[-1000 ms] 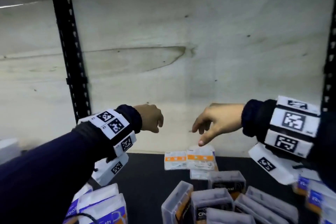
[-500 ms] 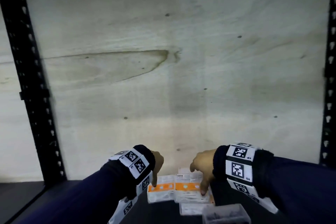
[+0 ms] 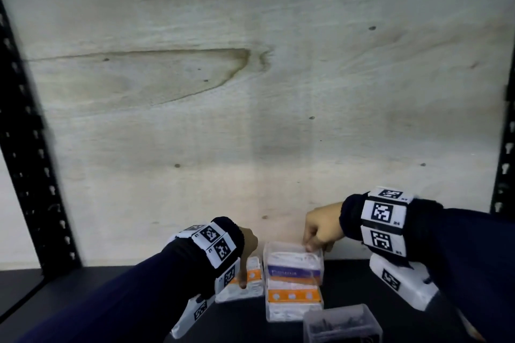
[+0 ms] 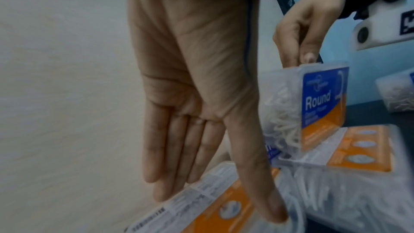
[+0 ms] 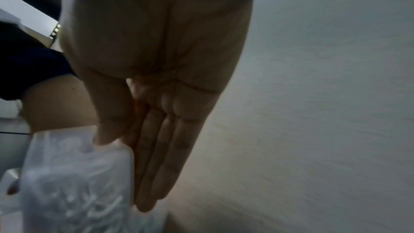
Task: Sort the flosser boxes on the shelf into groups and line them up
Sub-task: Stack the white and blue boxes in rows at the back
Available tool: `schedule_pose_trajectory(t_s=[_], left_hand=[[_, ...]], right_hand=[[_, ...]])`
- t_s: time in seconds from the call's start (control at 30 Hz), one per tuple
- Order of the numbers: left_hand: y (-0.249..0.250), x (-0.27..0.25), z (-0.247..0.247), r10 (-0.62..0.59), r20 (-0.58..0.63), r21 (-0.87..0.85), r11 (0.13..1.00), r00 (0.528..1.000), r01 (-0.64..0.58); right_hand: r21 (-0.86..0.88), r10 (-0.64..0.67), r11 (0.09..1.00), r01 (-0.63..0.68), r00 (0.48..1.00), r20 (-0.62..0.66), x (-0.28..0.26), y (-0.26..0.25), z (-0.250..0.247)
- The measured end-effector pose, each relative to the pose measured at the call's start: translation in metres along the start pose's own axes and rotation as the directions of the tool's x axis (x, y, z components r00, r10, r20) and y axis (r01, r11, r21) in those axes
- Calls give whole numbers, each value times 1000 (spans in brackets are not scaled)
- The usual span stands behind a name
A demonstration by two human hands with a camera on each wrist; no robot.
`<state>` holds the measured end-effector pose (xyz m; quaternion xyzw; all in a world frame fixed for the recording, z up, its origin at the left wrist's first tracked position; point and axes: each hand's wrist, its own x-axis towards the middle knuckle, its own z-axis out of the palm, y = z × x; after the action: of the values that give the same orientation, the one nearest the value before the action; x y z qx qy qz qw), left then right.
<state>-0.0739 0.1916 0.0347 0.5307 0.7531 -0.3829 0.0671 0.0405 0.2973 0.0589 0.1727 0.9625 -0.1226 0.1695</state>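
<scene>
Clear flosser boxes lie at the back of the dark shelf [image 3: 83, 281]. My right hand [image 3: 317, 237] pinches the top edge of a blue-and-orange "Round" flosser box [image 3: 294, 262], which stands on edge above a flat orange-banded box [image 3: 292, 296]. The left wrist view shows that right hand [image 4: 306, 29] on the "Round" box [image 4: 322, 102]. In the right wrist view my right hand's [image 5: 145, 112] thumb and fingers clamp the clear box [image 5: 74, 174]. My left hand [image 3: 246, 248], fingers straight, touches another orange-banded box [image 3: 250, 287] lying flat to the left; in the left wrist view its [image 4: 197, 130] thumb rests on that box [image 4: 212, 206].
A plywood back panel [image 3: 250, 92] stands right behind the boxes. Black perforated uprights [image 3: 30, 175] frame the shelf on the left and on the right [image 3: 504, 164]. A clear box with dark contents [image 3: 342, 323] sits at the front, near the flat box.
My right hand went from pressing a flat box to pinching the "Round" box, which now stands on edge. My left fingertip stays on the left box.
</scene>
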Motion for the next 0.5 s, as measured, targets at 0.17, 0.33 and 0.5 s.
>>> schedule_pose_trajectory(t_s=[0.17,0.33,0.5], left_hand=[[-7,2,9,4,-17,-41,999,1000,-5],[-20,4,23,33,-28,-172,984,999,-37],[-11,2,17,34,-16,-100,994,999,-35]], right_hand=[[26,53,998,-51,995,-85,6,11,-1],[40,-29,999,32,996,-85,-2,1,-1],[-28,-40,999,40,999,-15,-6,-10,0]])
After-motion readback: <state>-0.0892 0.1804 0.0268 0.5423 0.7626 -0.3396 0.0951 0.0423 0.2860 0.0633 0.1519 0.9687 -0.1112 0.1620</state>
